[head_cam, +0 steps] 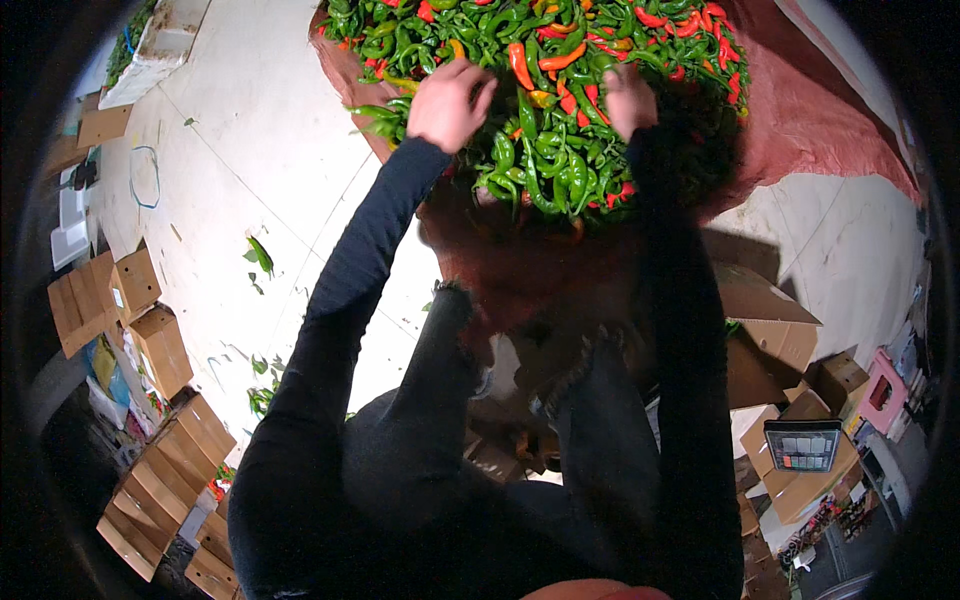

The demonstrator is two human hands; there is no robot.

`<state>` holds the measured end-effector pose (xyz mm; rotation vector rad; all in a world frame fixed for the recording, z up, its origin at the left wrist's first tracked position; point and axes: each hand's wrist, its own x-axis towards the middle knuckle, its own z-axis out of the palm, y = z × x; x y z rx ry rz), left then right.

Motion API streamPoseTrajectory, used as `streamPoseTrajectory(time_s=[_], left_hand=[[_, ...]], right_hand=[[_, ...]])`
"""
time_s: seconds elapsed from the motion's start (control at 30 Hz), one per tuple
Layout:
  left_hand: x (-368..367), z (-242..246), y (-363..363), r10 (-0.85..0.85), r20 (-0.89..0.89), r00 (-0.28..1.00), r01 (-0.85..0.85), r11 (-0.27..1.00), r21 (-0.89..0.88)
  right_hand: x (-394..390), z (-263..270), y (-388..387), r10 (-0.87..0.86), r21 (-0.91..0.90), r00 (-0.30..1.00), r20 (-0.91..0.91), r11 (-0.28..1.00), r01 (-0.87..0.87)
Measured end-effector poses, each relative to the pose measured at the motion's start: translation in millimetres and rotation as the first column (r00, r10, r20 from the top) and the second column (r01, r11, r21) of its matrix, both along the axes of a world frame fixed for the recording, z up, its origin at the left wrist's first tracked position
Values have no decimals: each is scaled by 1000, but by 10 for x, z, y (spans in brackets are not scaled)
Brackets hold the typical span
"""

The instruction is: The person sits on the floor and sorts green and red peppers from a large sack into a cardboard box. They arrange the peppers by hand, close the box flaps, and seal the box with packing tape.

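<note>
A broad heap of long green and red chili peppers, with a few orange and yellow ones, lies on a reddish-brown cloth spread over the floor. My left hand is over the heap's left side, fingers bent toward the peppers; green peppers show beside its wrist, and whether it grips any is unclear. My right hand, somewhat blurred, touches the peppers on the right, its fingertips near a green one; its grip cannot be made out. An orange pepper lies between the two hands, near the top.
Loose green peppers and leaves lie on the pale floor at left. Cardboard boxes line the left side. An open cardboard box and a digital scale stand at right. A white foam box is at upper left.
</note>
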<state>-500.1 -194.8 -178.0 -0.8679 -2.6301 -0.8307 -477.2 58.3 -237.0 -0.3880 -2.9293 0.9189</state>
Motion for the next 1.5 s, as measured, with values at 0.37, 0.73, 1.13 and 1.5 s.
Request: streamPoseTrajectory(time_s=[0.37, 0.73, 1.13, 1.5], left_hand=[[-562, -523, 558, -70, -96, 993, -15, 728, -686], [-491, -468, 449, -72, -96, 993, -35, 593, -804], [-152, -358, 273, 73, 181, 981, 62, 763, -643], [-28, -606, 60, -61, 503, 862, -131, 932, 338]], right_hand=[[117, 40, 486, -301, -181, 926, -229, 948, 263], [116, -167, -321, 194, 160, 974, -116, 972, -174], [-75, -230, -366, 71, 377, 977, -202, 926, 10], [-24, -99, -204, 361, 542, 932, 42, 775, -325]])
